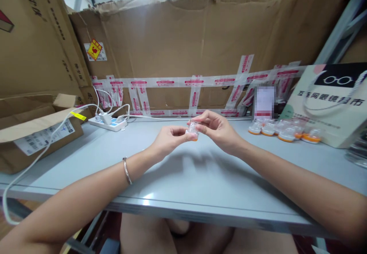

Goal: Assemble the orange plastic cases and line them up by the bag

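Above the middle of the grey table, both hands meet at a small clear plastic piece with an orange base (192,129). My left hand (169,141) pinches it low down, thumb across the near side. Fingers and thumb of my right hand (216,129) close on its upper part from the right. The fingers cover much of the piece, so its exact kind is hard to make out. A group of similar clear pieces with orange bases (286,131) stands on the table to the right.
A white power strip (110,122) with plugs and cables lies at the back left, near an open cardboard box (57,131). At the right stand a paper bag (323,101) and an upright phone-like screen (264,103). Large taped cardboard (172,39) walls off the back.
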Demonstrator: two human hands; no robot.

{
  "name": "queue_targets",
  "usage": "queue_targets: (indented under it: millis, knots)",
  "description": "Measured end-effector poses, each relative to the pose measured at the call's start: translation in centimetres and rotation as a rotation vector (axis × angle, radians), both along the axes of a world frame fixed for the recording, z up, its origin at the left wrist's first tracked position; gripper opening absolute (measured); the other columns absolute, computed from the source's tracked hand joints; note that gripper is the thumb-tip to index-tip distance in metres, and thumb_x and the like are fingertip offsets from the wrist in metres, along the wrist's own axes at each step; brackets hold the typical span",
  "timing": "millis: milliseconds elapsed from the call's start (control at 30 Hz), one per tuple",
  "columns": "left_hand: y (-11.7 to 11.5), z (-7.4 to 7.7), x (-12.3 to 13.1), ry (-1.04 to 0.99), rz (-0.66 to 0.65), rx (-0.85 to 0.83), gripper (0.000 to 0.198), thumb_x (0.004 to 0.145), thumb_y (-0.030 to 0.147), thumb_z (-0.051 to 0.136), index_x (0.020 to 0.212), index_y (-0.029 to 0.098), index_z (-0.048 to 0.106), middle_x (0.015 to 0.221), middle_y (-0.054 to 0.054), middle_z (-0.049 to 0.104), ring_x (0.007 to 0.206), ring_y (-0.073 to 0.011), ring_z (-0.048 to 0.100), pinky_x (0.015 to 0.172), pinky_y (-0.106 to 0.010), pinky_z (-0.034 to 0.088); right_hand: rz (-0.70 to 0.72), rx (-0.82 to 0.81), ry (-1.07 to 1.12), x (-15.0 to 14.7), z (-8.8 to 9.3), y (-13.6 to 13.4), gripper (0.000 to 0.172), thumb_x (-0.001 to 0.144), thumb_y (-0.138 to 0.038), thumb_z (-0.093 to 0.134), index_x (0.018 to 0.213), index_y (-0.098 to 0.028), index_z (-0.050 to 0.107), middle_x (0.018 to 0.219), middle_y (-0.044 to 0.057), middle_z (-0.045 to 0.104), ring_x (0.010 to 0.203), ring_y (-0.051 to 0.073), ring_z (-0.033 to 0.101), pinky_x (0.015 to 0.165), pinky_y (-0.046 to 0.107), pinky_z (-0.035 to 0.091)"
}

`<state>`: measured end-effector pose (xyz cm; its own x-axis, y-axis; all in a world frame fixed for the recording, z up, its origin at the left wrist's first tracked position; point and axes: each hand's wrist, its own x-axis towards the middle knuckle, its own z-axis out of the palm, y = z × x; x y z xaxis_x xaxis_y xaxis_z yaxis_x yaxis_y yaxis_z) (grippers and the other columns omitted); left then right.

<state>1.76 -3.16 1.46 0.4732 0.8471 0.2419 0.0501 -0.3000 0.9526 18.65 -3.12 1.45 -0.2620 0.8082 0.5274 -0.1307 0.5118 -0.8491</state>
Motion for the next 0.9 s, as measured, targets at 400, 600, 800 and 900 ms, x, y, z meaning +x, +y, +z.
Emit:
queue_targets:
  millis: [400, 600, 800, 900]
  knots:
    - [0.9, -0.63, 0.3, -0.155, 0.048, -0.021, 0.026, 0.063, 0.031, 0.069, 0.081, 0.012, 0.067, 0.085, -0.006, 0.066, 0.081, -0.0148, 0.057, 0.082, -0.031, 0.04, 0.145, -0.296, 0.193, 0.19, 0.42, 0.13, 0.022, 0.083, -0.033, 0.048, 0.101, -0.026, 0.058, 0.102, 0.003, 0.064, 0.098, 0.016, 0.057, 0.09, 0.035, 0.04]
    - [0.82, -0.72, 0.32, -0.172, 0.047, -0.05, 0.026, 0.062, 0.031, 0.07, 0.079, 0.012, 0.066, 0.083, -0.006, 0.066, 0.08, -0.0146, 0.057, 0.083, -0.032, 0.04, 0.097, -0.251, 0.129, 0.27, 0.32, 0.32, 0.021, 0.081, -0.035, 0.05, 0.094, -0.023, 0.061, 0.098, 0.004, 0.065, 0.092, 0.017, 0.059, 0.087, 0.036, 0.042]
    - [0.76, -0.51, 0.34, -0.156, 0.045, -0.037, 0.026, 0.061, 0.031, 0.071, 0.077, 0.012, 0.065, 0.079, -0.004, 0.065, 0.077, -0.0131, 0.057, 0.08, -0.03, 0.04, 0.08, -0.183, 0.061, 0.04, 0.2, 0.03, 0.022, 0.076, -0.032, 0.059, 0.096, -0.024, 0.062, 0.096, 0.002, 0.064, 0.09, 0.015, 0.058, 0.086, 0.035, 0.042]
    - [0.59, -0.42, 0.3, -0.1, 0.083, -0.03, 0.028, 0.06, 0.032, 0.071, 0.078, 0.012, 0.065, 0.077, -0.004, 0.064, 0.075, -0.0132, 0.057, 0.075, -0.029, 0.042, 0.001, -0.106, -0.018, -0.07, -0.02, -0.01, 0.027, 0.071, -0.03, 0.064, 0.097, -0.022, 0.06, 0.086, 0.001, 0.064, 0.083, 0.014, 0.058, 0.083, 0.034, 0.043]
